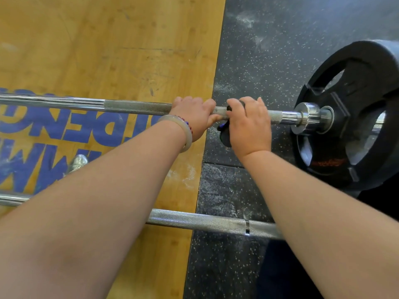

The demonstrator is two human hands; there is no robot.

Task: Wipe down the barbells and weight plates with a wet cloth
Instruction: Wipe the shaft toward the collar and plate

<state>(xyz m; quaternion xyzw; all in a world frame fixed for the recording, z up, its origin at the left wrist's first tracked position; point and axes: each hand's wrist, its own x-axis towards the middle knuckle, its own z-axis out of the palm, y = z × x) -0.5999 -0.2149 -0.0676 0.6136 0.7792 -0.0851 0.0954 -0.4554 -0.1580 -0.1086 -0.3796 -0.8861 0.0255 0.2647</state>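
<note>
Right now the far barbell is lying left-to-right across the wood floor and rubber mat, its long axis running straight to the weight plate on the right end. The right hand is curling round the shaft w/ a dark cloth held under it, btwn the left hand and the collar. The left hand is gripping bare knurling just beside it, fingers wrapped over. The stretch toward the plate is sitting right of the cloth, so a slide along the axis is prob. coming next.
</note>
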